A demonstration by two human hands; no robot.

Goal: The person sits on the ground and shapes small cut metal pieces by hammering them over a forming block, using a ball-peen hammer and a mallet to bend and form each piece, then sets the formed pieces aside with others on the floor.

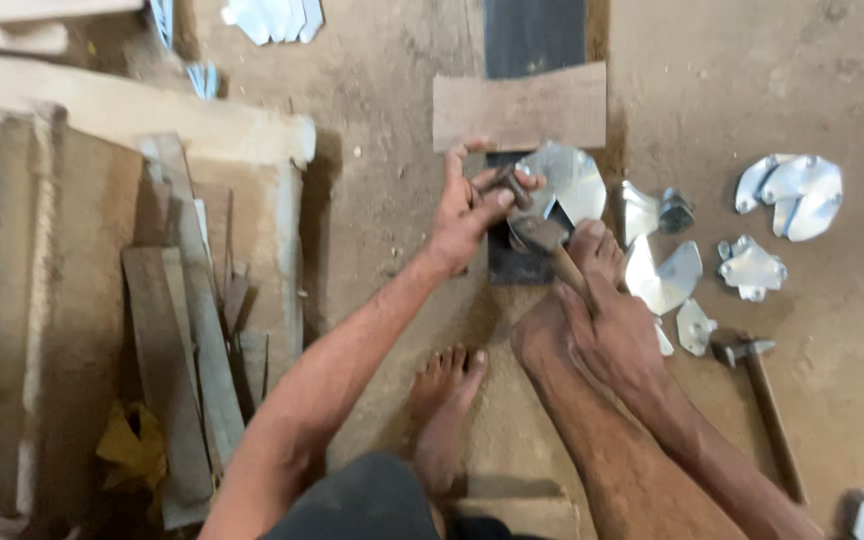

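— How much room has the person got down there?

— Little on the left: a stack of wooden planks (187, 370) lies against a pale block (132, 120). Bare dirt floor (392, 200) opens between that and the dark metal strip (512, 262). To the right the floor is strewn with cut metal pieces (797, 190), and a spare hammer (757, 395) lies well apart from the work.

— And the piece being worked?

— A shiny round metal sheet (572, 180), edges cut in facets, resting on the dark strip just below a wooden board (519, 105). The left hand (467, 215) has its fingers clamped on a small punch (512, 185) set against the sheet. The right hand (612, 340) is closed around a hammer (542, 235), its head near the punch. A bare foot (597, 250) presses beside the sheet.
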